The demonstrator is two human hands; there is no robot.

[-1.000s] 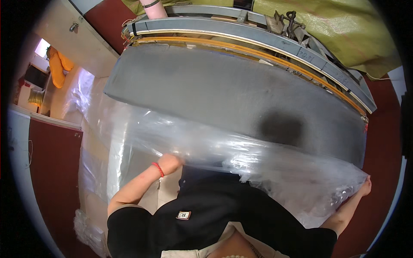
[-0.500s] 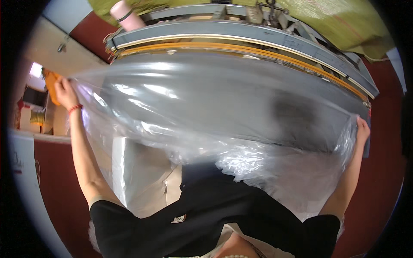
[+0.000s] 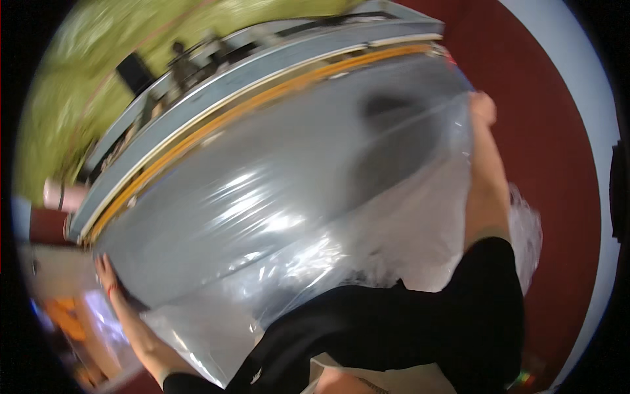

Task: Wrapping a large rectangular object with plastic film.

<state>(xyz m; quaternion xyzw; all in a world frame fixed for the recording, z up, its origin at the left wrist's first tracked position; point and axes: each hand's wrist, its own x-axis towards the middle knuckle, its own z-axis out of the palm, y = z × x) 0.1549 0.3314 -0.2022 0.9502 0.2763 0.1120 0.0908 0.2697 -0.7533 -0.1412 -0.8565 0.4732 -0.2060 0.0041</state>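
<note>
A clear plastic sheet lies stretched over a grey work surface, shiny and wrinkled on my side and hanging down in front of my body. At the surface's left end rests my left hand, its fingers stretched out against the edge of the sheet. My right hand is closed at the far right corner, gripping the sheet's edge, with the fingers partly hidden. More loose film hangs outside my right forearm.
Along the back runs a long grey metal bar with an orange strip beneath it. Behind it lie yellow-green wrapped bundles, a pink bottle and a small black object. Dark red floor shows at the right.
The view has turned, so the bench now slants up to the right. The raised film has come down flatter on the surface. My left hand has lowered to the bench's left end.
</note>
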